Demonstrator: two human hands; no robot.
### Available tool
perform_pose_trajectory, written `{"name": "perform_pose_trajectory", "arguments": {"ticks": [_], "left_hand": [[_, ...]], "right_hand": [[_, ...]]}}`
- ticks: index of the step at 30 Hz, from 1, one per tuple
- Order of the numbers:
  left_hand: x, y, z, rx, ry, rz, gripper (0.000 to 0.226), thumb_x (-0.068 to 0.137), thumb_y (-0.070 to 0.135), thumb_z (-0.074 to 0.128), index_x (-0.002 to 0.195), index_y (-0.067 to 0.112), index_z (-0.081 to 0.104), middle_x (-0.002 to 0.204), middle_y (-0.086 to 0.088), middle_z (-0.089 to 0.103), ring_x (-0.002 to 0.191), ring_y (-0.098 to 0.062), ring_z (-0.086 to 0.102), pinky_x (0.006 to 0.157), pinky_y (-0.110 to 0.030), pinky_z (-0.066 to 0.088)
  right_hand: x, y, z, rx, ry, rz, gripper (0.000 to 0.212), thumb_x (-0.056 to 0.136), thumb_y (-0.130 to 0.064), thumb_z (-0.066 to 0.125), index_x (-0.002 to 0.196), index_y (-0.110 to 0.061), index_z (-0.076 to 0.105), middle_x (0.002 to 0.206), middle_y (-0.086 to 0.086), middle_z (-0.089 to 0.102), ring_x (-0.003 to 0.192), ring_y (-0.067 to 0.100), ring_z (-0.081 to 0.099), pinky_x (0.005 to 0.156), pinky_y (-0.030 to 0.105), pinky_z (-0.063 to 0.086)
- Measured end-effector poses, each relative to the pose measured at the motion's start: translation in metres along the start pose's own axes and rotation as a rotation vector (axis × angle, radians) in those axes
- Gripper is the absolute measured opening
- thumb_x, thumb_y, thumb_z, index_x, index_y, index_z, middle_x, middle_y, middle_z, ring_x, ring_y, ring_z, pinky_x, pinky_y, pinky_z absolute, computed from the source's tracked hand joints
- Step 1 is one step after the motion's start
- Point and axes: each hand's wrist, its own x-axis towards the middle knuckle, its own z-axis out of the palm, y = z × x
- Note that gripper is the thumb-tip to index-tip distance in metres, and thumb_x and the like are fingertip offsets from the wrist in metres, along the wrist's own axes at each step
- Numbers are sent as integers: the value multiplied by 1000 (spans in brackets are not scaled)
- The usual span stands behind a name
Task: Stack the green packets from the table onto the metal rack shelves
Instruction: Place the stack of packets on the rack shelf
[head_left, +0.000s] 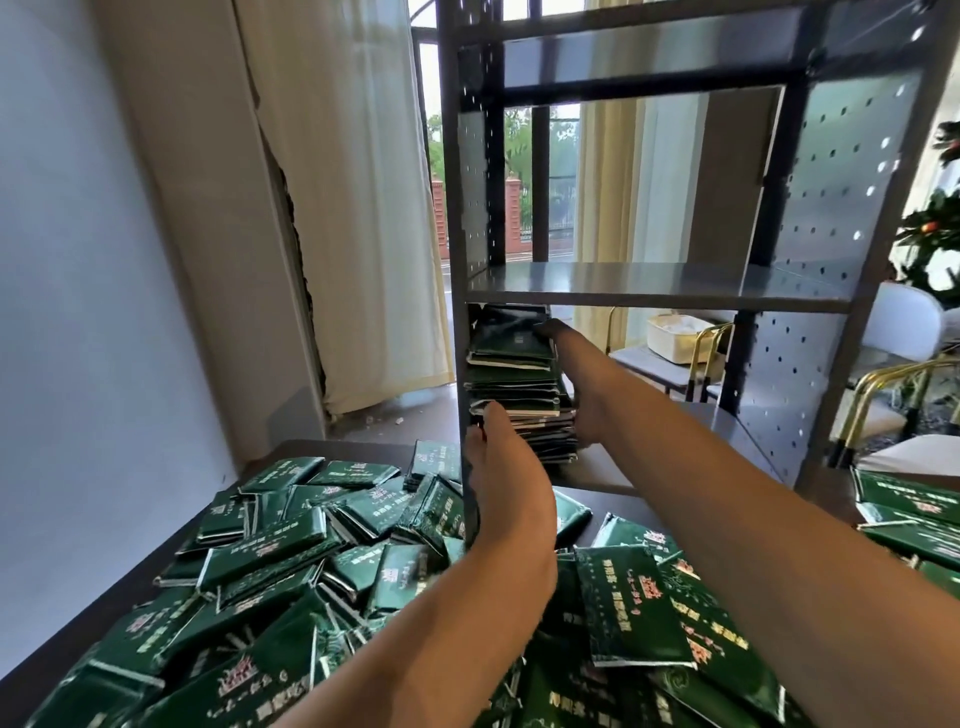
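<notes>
The green packets (631, 608) on the table have gold and white writing and a small red mark on them. The writing looks like Chinese signs, but it is too blurry and turned around to read. The packets stacked in the metal rack (511, 374) show no writing that can be read.

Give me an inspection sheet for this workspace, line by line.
Surface: dark table, mostly covered.
Job's things: loose green packets heaped on the table; stack of packets on the rack's lower shelf, reaching nearly to the shelf above; metal rack, middle shelf bare.
Clutter: nothing seen.
Hands: left hand touches the stack's front; right hand against its right side.
Cables: nothing seen.
Surroundings: curtains, window, chairs.
</notes>
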Motion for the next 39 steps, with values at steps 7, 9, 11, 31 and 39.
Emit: {"name": "perform_pose_trajectory", "arguments": {"ticks": [7,9,11,31,39], "left_hand": [[-4,16,-11,160,1,139,34,107,38,39,85,15,52,75,-1,52,76,-18,53,72,-34,41],[1,17,-9,163,9,162,37,107,36,40,79,15,51,71,0,54,75,-18,54,74,-33,43],[8,17,-5,159,27,158,39,108,33,40,76,14,51,69,-1,55,71,-19,53,75,-34,44],[11,24,1,115,-8,253,51,102,46,49,61,15,51,48,7,54,61,-19,59,76,-38,50],[30,20,6,258,11,275,54,105,42,44,57,17,49,46,8,53,58,-14,55,72,-32,45]], "right_hand": [[32,17,-2,91,54,54,101,55,-80,60,141,-27,54,144,11,55,128,36,55,112,55,39],[44,20,-6,101,55,47,103,57,-80,56,144,-26,51,147,12,53,130,36,53,114,55,36],[3,7,2,53,82,30,80,78,-74,50,136,-20,59,134,14,62,120,34,60,110,52,43],[-14,-4,-2,55,53,-15,67,102,-59,37,155,-19,32,158,13,34,136,35,38,111,49,34],[-7,9,-3,104,17,-53,57,102,-55,37,143,-17,51,135,16,57,115,28,55,103,43,43]]}}
